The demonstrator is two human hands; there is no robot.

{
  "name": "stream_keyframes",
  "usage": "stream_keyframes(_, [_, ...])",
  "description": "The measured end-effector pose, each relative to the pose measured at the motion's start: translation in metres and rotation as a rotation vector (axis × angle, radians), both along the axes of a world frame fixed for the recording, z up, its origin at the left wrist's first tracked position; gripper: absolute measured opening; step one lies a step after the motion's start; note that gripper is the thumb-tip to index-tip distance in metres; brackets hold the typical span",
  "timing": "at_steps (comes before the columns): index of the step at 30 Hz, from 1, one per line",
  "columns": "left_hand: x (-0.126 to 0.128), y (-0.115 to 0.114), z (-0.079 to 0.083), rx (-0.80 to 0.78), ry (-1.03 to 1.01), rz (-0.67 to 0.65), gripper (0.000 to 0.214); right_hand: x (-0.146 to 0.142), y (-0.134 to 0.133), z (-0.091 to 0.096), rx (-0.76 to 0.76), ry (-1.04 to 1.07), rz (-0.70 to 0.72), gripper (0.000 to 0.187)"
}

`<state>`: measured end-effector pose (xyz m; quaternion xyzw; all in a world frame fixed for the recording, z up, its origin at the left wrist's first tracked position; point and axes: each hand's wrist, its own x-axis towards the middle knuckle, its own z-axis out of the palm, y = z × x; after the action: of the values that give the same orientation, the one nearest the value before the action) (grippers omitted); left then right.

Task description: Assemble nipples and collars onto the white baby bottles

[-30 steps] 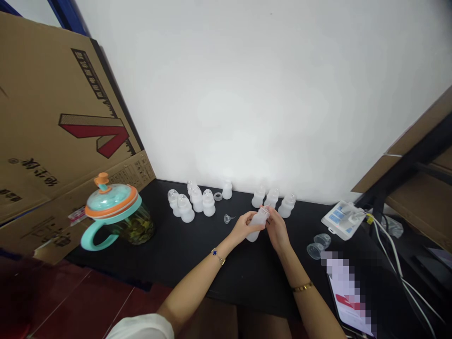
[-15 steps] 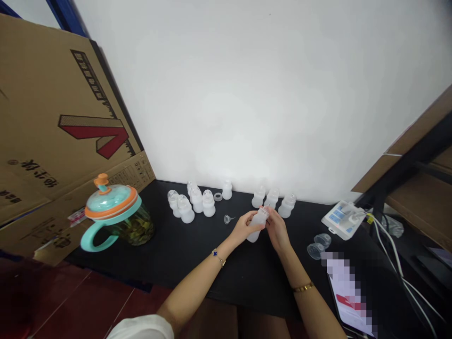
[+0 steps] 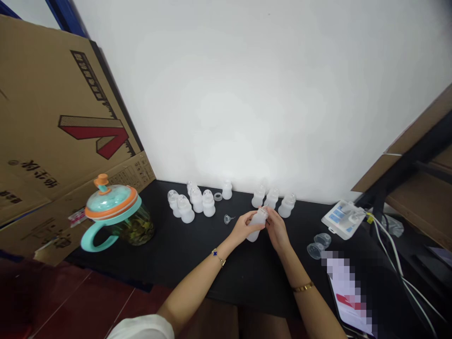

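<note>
**Both hands on one small frosted bottle, almost nothing shifted**

Since the earlier frames very little has moved: the small frosted bottle [image 3: 256, 222] sits a touch higher between the hands, and the two wrists keep the same angle. The steadiness suggests fine work at the bottle's neck rather than any carrying.

The left hand [image 3: 243, 227] wraps the bottle's body, its fingers closed around it, tilting the top away. The right hand [image 3: 276, 229] meets the bottle at its upper end; its fingers [image 3: 269, 217] pinch narrowly at the cap area, though whether they hold a separate small part I cannot tell.

Just beyond the fingers stand three similar bottles [image 3: 272, 197] in a row by the wall. Left of the left hand's fingers lie a small clear funnel [image 3: 228, 219], a white ring [image 3: 218, 196] and a cluster of bottles [image 3: 190, 202]. Right of the right hand's fingers rest two clear caps [image 3: 318, 245] on the black surface [image 3: 183, 254]. Far left stands a teal-handled jug [image 3: 116, 216].
</note>
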<state>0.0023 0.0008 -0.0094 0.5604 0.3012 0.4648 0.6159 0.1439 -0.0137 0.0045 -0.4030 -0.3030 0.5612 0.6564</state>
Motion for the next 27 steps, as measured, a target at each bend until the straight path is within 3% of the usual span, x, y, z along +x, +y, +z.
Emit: stream_keyframes(27, [0.0000, -0.0003, -0.0007, -0.001, 0.004, -0.024, 0.056, 0.0024, 0.0001, -0.0020, -0.028, 0.029, -0.064, 0.030])
